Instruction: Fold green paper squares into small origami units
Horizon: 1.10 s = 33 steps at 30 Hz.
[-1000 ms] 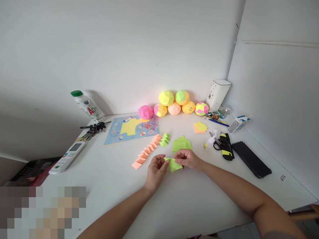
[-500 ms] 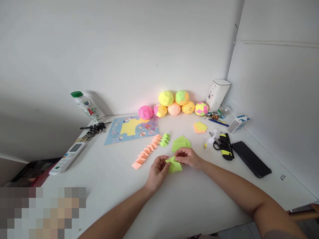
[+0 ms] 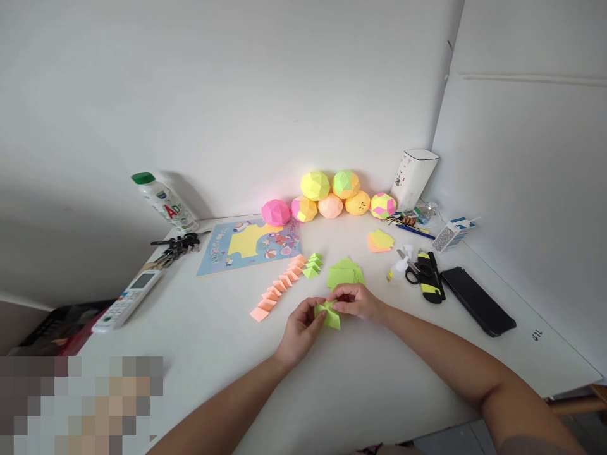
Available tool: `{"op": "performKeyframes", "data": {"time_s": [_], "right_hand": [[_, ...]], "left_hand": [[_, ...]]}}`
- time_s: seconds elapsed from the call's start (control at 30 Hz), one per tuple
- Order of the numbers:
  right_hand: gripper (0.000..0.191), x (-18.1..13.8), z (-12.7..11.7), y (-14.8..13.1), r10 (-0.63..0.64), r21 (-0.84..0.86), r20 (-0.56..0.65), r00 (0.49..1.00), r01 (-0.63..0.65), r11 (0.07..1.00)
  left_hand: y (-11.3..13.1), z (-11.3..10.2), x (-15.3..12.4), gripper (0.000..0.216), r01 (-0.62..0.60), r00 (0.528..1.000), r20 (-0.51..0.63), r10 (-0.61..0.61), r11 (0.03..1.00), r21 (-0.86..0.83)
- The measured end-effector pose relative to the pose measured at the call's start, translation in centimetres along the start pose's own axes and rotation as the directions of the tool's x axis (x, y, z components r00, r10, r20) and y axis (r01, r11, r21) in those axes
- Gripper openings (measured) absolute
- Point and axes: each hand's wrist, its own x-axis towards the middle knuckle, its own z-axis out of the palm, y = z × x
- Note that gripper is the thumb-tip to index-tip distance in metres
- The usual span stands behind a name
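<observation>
We take this for a room in a home, a hobby corner, though we cannot be certain. A white surface sits against plain, pale walls. Toward nine o'clock we see a drink bottle and keys, with a remote control toward eight. Colourful paper balls line the wall near twelve; a phone lies between three and four.
</observation>
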Motion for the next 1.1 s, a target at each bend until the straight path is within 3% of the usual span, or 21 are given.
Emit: {"op": "performKeyframes", "data": {"time_s": [1.1], "right_hand": [[0.02, -0.09, 0.26, 0.37, -0.062, -0.113, -0.038, 0.997, 0.057, 0.992]], "left_hand": [[0.23, 0.08, 0.06, 0.035, -0.008, 0.998, -0.056, 0.011, 0.998, 0.055]]}}
